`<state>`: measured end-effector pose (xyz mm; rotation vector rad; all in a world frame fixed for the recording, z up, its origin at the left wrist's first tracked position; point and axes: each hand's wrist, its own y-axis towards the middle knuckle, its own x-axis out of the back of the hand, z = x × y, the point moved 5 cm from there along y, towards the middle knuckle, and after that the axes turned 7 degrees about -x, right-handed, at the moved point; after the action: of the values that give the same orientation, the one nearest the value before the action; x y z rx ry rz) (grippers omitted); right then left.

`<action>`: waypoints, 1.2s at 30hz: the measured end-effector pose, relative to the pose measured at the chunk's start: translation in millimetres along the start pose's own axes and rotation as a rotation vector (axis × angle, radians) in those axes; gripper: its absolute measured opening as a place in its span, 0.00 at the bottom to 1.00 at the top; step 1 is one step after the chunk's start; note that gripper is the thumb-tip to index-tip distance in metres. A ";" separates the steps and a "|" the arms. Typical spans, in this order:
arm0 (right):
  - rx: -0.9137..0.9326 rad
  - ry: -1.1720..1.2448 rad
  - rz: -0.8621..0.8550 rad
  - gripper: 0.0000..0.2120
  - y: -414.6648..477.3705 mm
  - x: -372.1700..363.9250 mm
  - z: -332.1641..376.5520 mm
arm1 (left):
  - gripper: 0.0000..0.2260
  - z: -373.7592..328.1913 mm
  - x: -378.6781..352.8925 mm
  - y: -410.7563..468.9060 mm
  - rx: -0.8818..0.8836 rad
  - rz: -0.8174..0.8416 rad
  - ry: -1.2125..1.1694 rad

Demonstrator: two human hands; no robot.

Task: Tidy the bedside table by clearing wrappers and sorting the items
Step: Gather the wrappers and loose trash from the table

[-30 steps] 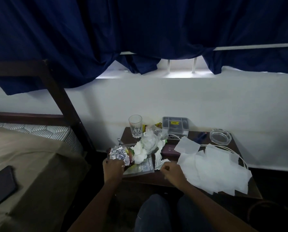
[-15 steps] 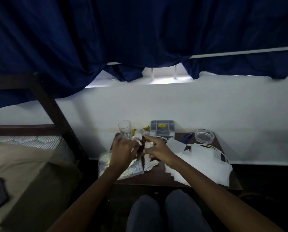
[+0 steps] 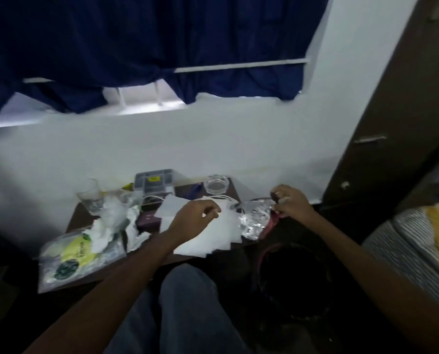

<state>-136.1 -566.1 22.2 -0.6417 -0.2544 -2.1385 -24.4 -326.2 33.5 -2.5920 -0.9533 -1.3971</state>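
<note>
On your dark wooden bench (image 3: 75,222), the clear drinking glass (image 3: 89,198) stands far left, the grey plastic box (image 3: 154,180) to its right, the clear glass ashtray (image 3: 216,184) far right. The clear plastic pouch (image 3: 73,256) lies near left, white paper sheets (image 3: 213,236) near right.

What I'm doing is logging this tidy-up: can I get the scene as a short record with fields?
left hand: over the white sheets, fingers curled, grasp unclear
right hand: grips crumpled foil wrapper beyond the table's right edge
below wrapper: dark bin
on table: glass, tissues, plastic bag
</note>
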 end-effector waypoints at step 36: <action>-0.215 0.122 0.422 0.07 2.9 -162.2 49.4 | 0.09 171.2 51.3 -108.3 0.587 -0.182 -0.155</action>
<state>-36.3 -436.4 -22.0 -0.6210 0.1685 -1.7983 65.1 -158.9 -54.2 -2.2242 -1.3969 -0.7777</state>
